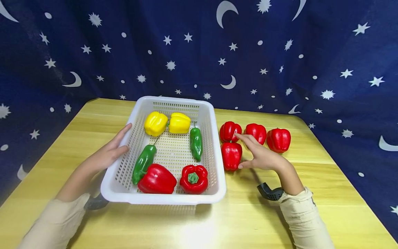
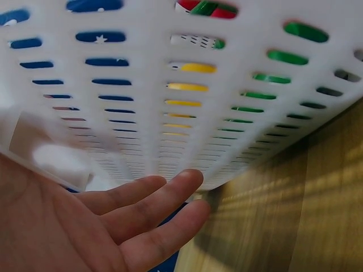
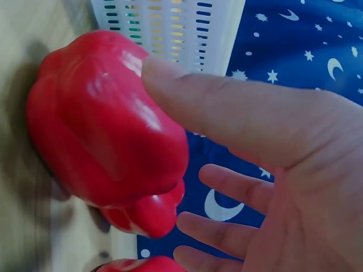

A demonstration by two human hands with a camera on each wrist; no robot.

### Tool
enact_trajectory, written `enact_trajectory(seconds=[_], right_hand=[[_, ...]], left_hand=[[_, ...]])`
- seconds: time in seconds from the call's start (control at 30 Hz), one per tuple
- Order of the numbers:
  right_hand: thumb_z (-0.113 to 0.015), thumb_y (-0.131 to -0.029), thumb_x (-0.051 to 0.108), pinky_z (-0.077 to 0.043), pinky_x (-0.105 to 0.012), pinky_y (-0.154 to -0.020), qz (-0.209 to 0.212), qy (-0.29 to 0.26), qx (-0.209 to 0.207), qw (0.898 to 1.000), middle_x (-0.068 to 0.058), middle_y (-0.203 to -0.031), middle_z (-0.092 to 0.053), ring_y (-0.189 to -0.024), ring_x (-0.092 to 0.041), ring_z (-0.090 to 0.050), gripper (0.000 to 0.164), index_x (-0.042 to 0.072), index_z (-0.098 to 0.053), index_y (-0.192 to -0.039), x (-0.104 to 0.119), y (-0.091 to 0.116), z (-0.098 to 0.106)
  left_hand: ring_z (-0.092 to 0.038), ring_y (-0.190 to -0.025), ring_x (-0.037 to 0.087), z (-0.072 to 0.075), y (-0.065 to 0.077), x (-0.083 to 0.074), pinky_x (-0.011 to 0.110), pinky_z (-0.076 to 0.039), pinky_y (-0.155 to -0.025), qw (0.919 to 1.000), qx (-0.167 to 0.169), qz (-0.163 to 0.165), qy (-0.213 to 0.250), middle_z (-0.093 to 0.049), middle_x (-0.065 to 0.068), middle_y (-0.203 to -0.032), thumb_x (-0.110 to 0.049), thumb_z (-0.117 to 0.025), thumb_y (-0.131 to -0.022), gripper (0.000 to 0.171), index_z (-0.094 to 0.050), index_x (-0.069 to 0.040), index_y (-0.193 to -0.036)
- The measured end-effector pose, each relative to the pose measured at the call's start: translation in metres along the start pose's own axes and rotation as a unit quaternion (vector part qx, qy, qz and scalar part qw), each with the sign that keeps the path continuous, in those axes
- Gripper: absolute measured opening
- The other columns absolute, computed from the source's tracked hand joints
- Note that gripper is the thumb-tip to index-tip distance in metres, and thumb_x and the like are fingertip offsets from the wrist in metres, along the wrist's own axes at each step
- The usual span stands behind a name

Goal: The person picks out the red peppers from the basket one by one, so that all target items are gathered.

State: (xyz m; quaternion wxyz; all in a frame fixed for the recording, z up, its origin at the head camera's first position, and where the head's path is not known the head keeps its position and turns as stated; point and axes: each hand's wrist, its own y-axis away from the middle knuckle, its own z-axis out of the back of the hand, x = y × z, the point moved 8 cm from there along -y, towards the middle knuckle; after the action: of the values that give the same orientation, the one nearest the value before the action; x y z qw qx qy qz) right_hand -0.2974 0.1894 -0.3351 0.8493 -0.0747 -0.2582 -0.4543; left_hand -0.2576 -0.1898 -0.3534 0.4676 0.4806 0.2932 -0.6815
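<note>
A white perforated plastic basket (image 1: 202,199) stands on the table. Inside lie two yellow bell peppers (image 1: 179,123), two long green peppers (image 1: 196,143) and two red bell peppers (image 1: 157,179). My left hand (image 1: 107,154) rests at the basket's left rim, its visible fingers loosely extended; in the left wrist view they lie beside the outer wall. To the right of the basket my right hand (image 1: 262,155) hovers with fingers spread. Its thumb is close to the nearest red bell pepper (image 3: 108,119); whether they touch I cannot tell. Several red bell peppers (image 1: 278,140) sit about it.
The light wooden table (image 1: 335,211) reaches back to a dark blue curtain (image 1: 267,69) with white moons and stars. A black wrist mount (image 1: 269,192) hangs at the right wrist. The basket's right rim stands close to the loose peppers.
</note>
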Motion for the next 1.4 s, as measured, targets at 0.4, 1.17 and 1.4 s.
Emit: enact_trajectory(seconds=[0.4, 1.17, 1.4], right_hand=[[-0.073, -0.074, 0.016, -0.038, -0.057, -0.099, 0.012, 0.036, -0.026, 0.999, -0.020, -0.135, -0.030, -0.123, -0.037, -0.034, 0.088, 0.005, -0.020, -0.144, 0.029, -0.007, 0.021], [-0.075, -0.074, 0.023, -0.039, -0.034, -0.105, 0.203, 0.181, 0.124, 0.954, -0.004, -0.141, -0.035, -0.126, -0.019, -0.039, 0.086, 0.016, -0.026, -0.144, 0.208, -0.071, -0.030], [-0.076, -0.072, 0.029, -0.038, -0.031, -0.105, 0.217, 0.236, 0.183, 0.929, 0.002, -0.143, -0.033, -0.128, -0.015, -0.037, 0.089, 0.023, -0.025, -0.145, 0.222, -0.083, -0.073]], left_hand=[[-0.047, -0.108, 0.056, 0.000, -0.001, -0.004, 0.045, -0.057, -0.060, 1.0000, -0.003, -0.001, -0.005, 0.005, 0.026, -0.150, -0.005, -0.031, -0.093, 0.072, 0.014, -0.025, -0.145], [-0.040, -0.115, 0.057, 0.004, -0.007, 0.001, 0.050, -0.056, -0.066, 0.9992, -0.006, -0.017, 0.037, 0.000, 0.026, -0.150, -0.003, -0.030, -0.089, 0.072, 0.011, -0.022, -0.146], [-0.040, -0.116, 0.056, 0.004, -0.006, 0.003, 0.051, -0.056, -0.068, 0.9992, -0.002, -0.018, 0.037, 0.000, 0.025, -0.151, -0.004, -0.029, -0.089, 0.072, 0.011, -0.021, -0.146]])
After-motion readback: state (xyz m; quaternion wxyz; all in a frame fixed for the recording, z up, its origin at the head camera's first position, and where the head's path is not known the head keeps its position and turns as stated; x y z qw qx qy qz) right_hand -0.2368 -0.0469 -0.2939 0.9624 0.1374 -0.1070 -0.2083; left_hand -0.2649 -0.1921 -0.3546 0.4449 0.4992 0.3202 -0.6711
